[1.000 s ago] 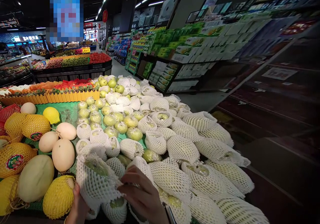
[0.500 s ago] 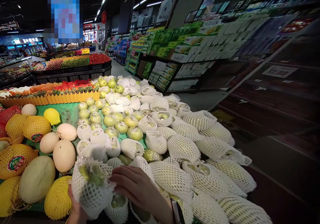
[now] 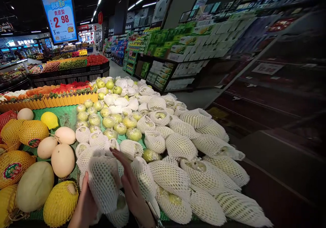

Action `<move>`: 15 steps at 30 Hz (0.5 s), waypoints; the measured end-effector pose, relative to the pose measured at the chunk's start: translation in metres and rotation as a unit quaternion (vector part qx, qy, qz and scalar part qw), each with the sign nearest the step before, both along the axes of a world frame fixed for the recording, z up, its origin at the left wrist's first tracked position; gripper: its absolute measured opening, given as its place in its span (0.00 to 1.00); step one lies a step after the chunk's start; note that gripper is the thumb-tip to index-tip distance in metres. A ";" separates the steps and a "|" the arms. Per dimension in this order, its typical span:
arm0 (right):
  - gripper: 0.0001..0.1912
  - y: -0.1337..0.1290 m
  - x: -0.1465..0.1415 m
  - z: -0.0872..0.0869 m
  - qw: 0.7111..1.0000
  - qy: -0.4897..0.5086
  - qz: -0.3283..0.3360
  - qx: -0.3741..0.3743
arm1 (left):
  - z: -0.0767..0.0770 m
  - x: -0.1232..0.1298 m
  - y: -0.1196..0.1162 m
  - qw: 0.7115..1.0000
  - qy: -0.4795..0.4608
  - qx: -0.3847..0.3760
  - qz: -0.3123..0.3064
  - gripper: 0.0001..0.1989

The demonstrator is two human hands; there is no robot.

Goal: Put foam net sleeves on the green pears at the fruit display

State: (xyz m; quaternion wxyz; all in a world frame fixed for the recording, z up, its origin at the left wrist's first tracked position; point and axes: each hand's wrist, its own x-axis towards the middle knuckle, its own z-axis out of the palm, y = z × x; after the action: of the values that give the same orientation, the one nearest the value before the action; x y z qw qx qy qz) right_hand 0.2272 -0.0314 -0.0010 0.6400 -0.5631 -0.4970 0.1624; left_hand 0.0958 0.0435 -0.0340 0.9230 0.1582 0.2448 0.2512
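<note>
A green fruit in a white foam net (image 3: 104, 182) stands upright between my hands at the front of the fruit stand; its kind is hidden by the net. My left hand (image 3: 85, 204) grips it from the left and below, thumb along its side. Alongside its right edge is my right hand (image 3: 129, 184), fingers stretched out and pointing up; whether the palm touches the net I cannot tell. More foam-netted fruits (image 3: 169, 177) lie in rows to the right. Another netted fruit (image 3: 121, 209) sits just behind and below the held one.
Pale melons (image 3: 62, 160) and yellow-netted melons (image 3: 60, 204) lie to the left on green matting (image 3: 66, 116). Film-wrapped green fruits (image 3: 119, 128) fill the middle. A low yellow fence (image 3: 58, 100) crosses behind. Stacked boxed goods (image 3: 183, 48) stand beyond the aisle.
The held fruit has turned, so its green, film-covered top no longer faces me. My right hand has gone from curled fingers at the net's edge to straight, raised fingers beside it.
</note>
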 end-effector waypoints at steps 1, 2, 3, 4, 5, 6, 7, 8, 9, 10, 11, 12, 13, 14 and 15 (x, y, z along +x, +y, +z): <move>0.28 -0.001 0.001 0.000 0.999 -0.004 0.032 -0.008 | -0.004 0.001 -0.001 1.000 0.008 0.002 -0.001 0.25; 0.30 0.000 0.003 0.001 0.998 -0.004 0.059 -0.020 | -0.009 0.001 -0.002 1.000 0.020 0.007 -0.004 0.26; 0.29 0.000 0.004 0.002 0.997 0.003 0.069 -0.033 | -0.015 0.001 -0.003 0.999 0.032 0.012 -0.010 0.27; 0.26 0.002 0.005 0.003 0.997 0.018 0.057 -0.045 | -0.022 0.000 -0.004 0.999 0.041 0.017 -0.016 0.29; 0.22 0.004 0.005 0.004 0.997 0.039 0.035 -0.056 | -0.028 0.000 -0.004 0.998 0.049 0.022 -0.021 0.30; 0.20 0.006 0.005 0.005 0.996 0.062 0.015 -0.065 | -0.034 -0.001 -0.005 0.998 0.054 0.026 -0.022 0.30; 0.19 0.007 0.006 0.006 0.994 0.083 0.005 -0.072 | -0.038 -0.002 -0.005 0.998 0.058 0.030 -0.021 0.29; 0.19 0.008 0.007 0.007 0.992 0.099 0.004 -0.081 | -0.040 -0.002 -0.005 0.997 0.060 0.033 -0.019 0.28; 0.18 0.009 0.008 0.008 0.990 0.110 0.010 -0.091 | -0.041 -0.003 -0.005 0.997 0.063 0.033 -0.016 0.27; 0.17 0.010 0.011 0.009 0.988 0.117 0.021 -0.104 | -0.041 -0.003 -0.005 0.997 0.066 0.031 -0.016 0.26; 0.17 0.010 0.013 0.010 0.985 0.122 0.035 -0.117 | -0.040 -0.003 -0.005 0.997 0.068 0.027 -0.019 0.26; 0.17 0.011 0.016 0.012 0.982 0.127 0.051 -0.128 | -0.038 -0.003 -0.005 0.997 0.068 0.019 -0.028 0.27; 0.17 0.011 0.019 0.013 0.979 0.132 0.070 -0.135 | -0.037 -0.003 -0.005 0.997 0.065 0.009 -0.044 0.27; 0.18 0.012 0.022 0.014 0.977 0.137 0.088 -0.138 | -0.036 -0.001 -0.006 0.997 0.059 -0.001 -0.056 0.27; 0.18 0.013 0.023 0.015 0.975 0.141 0.103 -0.137 | -0.035 0.001 -0.006 0.997 0.051 -0.007 -0.061 0.26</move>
State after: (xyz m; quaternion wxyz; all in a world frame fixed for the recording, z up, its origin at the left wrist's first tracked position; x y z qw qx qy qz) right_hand 0.2502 -0.0184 0.0139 0.5998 -0.5630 -0.4302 0.3717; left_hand 0.0966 0.0374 -0.0689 0.9242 0.1786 0.2830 0.1840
